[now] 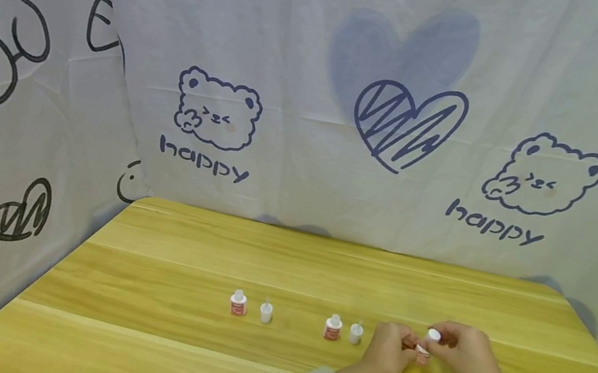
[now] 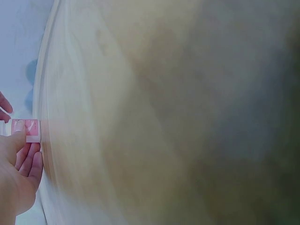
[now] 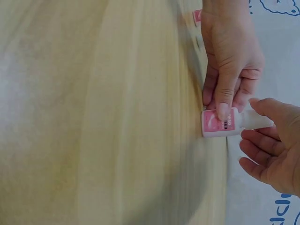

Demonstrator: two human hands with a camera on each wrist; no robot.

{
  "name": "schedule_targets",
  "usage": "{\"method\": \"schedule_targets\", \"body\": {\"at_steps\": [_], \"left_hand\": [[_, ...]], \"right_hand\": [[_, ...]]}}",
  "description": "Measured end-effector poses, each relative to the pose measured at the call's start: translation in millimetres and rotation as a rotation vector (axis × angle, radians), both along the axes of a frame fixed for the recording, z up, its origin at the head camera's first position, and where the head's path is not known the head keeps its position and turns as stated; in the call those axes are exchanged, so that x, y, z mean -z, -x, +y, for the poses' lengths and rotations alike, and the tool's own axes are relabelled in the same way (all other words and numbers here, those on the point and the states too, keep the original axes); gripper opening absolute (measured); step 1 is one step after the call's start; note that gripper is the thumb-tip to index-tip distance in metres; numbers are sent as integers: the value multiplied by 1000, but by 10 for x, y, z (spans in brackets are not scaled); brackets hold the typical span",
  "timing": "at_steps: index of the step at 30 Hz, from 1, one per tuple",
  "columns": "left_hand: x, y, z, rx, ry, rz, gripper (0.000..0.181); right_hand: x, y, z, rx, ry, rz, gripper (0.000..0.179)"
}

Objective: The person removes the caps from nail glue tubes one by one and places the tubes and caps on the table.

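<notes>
At the right of the table, my left hand (image 1: 388, 349) grips a small white bottle (image 3: 207, 125) with a pink label, thumb across its front. Its white cap (image 1: 433, 335) is on top, pinched between the thumb and fingers of my right hand (image 1: 468, 352). In the right wrist view, the cap (image 3: 257, 120) sits against the bottle's shoulder. The left wrist view catches the pink label (image 2: 32, 126) at its edge, beside the left thumb. Left of the hands, a second pink-labelled bottle (image 1: 332, 329) stands uncapped, next to its upturned white cap (image 1: 355, 334).
Farther left stand another uncapped bottle (image 1: 238, 304) and its white cap (image 1: 266, 313), turned up with a thin stem. All rest on a yellow wood-grain table (image 1: 176, 245). A white curtain (image 1: 294, 146) with drawn bears and hearts hangs behind it.
</notes>
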State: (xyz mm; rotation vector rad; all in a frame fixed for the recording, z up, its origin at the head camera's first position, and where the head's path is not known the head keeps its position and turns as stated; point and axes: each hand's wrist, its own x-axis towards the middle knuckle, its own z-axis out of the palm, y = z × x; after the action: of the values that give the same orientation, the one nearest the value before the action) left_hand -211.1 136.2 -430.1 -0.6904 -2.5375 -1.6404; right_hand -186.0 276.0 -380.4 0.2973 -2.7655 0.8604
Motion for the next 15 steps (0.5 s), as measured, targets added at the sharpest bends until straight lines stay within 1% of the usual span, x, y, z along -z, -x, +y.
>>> {"method": "schedule_targets", "body": {"at_steps": [3,6,10,15], "left_hand": [[11,7,-6,-6,3,4,8],[11,14,-5,-7,11,25,9],[16,22,-2,-4,12,39,10],[16,25,-6,7,6,40,10]], "right_hand": [[24,-13,-14,21,8,0,10],[23,-15,-12,36,17,-30,10],[10,-10,-8,29,23,-54,11],[-3,-3,2,9,26,-74,13]]}}
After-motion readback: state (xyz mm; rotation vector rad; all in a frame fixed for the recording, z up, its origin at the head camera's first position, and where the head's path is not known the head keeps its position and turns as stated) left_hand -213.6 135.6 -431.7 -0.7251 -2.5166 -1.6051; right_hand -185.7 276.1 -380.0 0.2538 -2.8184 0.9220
